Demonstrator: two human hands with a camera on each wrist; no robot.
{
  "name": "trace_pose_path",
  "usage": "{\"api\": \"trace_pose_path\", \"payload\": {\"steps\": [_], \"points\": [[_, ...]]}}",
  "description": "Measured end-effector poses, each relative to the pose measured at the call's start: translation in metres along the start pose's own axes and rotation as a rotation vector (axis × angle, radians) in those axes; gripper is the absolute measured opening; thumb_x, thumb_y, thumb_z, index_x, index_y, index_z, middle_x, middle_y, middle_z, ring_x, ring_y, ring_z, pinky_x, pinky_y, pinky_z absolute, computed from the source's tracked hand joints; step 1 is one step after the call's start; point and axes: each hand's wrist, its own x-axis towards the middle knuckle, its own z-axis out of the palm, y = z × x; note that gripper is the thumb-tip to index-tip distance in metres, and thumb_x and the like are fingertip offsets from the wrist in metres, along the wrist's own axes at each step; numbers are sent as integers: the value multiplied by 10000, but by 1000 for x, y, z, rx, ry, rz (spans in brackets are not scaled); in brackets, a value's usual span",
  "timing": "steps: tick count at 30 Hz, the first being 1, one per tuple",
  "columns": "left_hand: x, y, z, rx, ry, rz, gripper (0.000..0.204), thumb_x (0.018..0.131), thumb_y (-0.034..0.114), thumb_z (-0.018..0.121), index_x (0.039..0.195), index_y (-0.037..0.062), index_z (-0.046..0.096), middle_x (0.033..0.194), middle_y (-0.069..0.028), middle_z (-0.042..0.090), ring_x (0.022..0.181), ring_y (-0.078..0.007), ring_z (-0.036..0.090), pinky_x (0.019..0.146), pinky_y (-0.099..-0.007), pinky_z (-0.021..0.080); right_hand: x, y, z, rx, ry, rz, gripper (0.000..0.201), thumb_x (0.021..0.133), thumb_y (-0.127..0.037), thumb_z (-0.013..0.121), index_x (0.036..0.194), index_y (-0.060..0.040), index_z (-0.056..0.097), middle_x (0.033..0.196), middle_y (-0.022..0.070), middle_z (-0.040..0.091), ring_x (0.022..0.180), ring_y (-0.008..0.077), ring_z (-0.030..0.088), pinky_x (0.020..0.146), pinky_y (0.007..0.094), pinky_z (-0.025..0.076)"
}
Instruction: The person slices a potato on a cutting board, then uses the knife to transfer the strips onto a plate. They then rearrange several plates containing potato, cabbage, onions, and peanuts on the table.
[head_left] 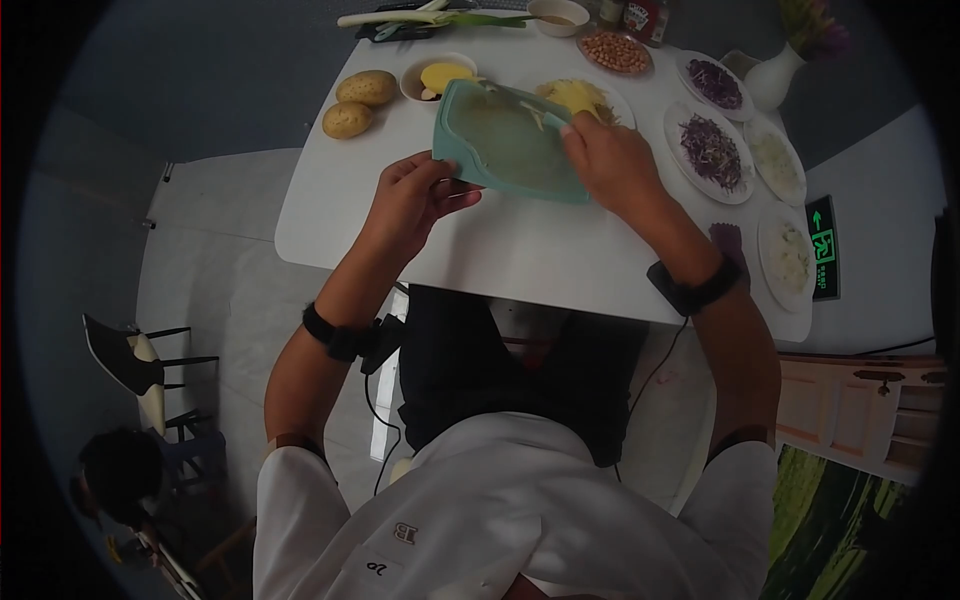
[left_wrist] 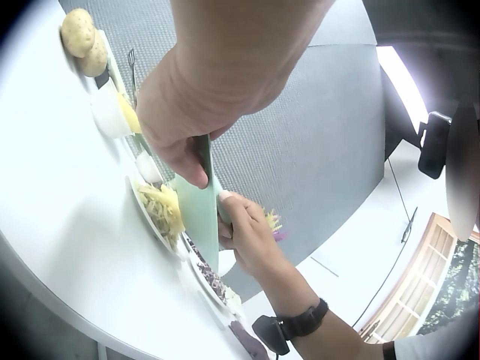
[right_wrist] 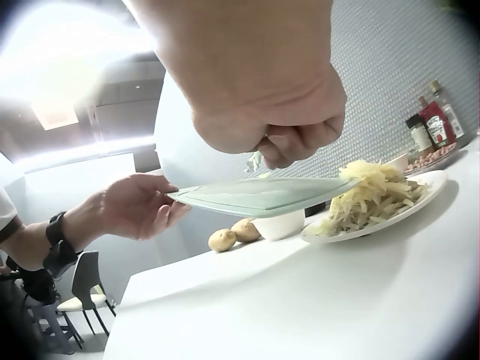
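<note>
A pale green cutting board (head_left: pixel 515 150) is held tilted above the white table by both hands. My left hand (head_left: pixel 410 200) pinches its left edge, thumb on top and fingers beneath. At the right edge my right hand (head_left: pixel 620 165) grips the board with curled fingers. In the right wrist view this right hand (right_wrist: pixel 281 120) is above the board (right_wrist: pixel 262 196), whose end reaches a heap of shredded potato (right_wrist: pixel 371 195) on a white plate (right_wrist: pixel 439 187). A few light shreds cling to the board's surface near my right hand in the head view.
Two whole potatoes (head_left: pixel 366 88) lie at the left, beside a bowl (head_left: pixel 408 82) with a peeled yellow piece. Plates of purple shreds (head_left: pixel 710 150) and pale slices (head_left: pixel 787 255) line the right side. Peanuts (head_left: pixel 614 52), bottles, leeks (head_left: pixel 440 19) and a vase (head_left: pixel 772 80) stand farther back.
</note>
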Motion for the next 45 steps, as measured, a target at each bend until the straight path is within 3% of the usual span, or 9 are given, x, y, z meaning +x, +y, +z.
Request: {"api": "trace_pose_path", "payload": {"steps": [5, 10, 16, 22, 27, 34, 45], "points": [[-2, -2, -1, 21, -40, -19, 284, 1018, 83, 564, 1203, -127, 611, 1002, -167, 734, 908, -252, 759, 919, -389, 638, 4, -11, 3, 2, -21, -11, 324, 1060, -303, 533, 923, -32, 646, 728, 207, 706, 700, 420, 714, 669, 546, 566], [-7, 3, 9, 35, -13, -18, 296, 1017, 88, 565, 1214, -129, 610, 921, -122, 707, 904, -242, 753, 922, -387, 639, -1, 5, 3, -86, -66, 138, 326, 1054, -296, 536, 952, -13, 661, 768, 227, 718, 736, 435, 721, 696, 541, 578], [-3, -1, 5, 42, -42, -25, 288, 1019, 86, 562, 1215, -119, 613, 1041, -173, 731, 918, -246, 754, 929, -384, 636, -7, 24, 4, -97, -20, 212, 341, 1047, -319, 537, 940, -19, 659, 764, 252, 709, 733, 459, 713, 698, 571, 570], [-4, 1, 4, 22, -22, -41, 268, 1029, 77, 543, 1208, -109, 614, 1072, -195, 735, 933, -250, 757, 929, -384, 636, -24, 29, -1, 36, -37, 125, 347, 1053, -319, 516, 922, -26, 647, 739, 258, 694, 725, 473, 703, 682, 580, 563], [-7, -4, -3, 5, -31, -38, 241, 1034, 79, 539, 1178, -100, 614, 1074, -200, 737, 927, -253, 761, 931, -382, 635, -24, 56, 13, -10, 62, 178, 321, 1044, -313, 538, 906, -41, 639, 725, 250, 688, 704, 478, 692, 659, 579, 554], [-10, -7, -7, -27, -14, -38, 195, 1036, 74, 534, 1120, -81, 618, 1043, -203, 737, 913, -256, 760, 932, -382, 636, -39, 27, -5, 66, 27, 15, 292, 1028, -304, 567, 888, -55, 626, 665, 233, 657, 645, 455, 678, 604, 568, 530], [-14, -10, -10, -31, -19, -25, 190, 1038, 81, 526, 1109, -74, 610, 1033, -194, 733, 907, -248, 756, 935, -381, 632, -24, 65, 10, -123, 73, 145, 301, 1041, -304, 548, 924, -42, 638, 691, 239, 673, 672, 461, 687, 619, 562, 550]]}}
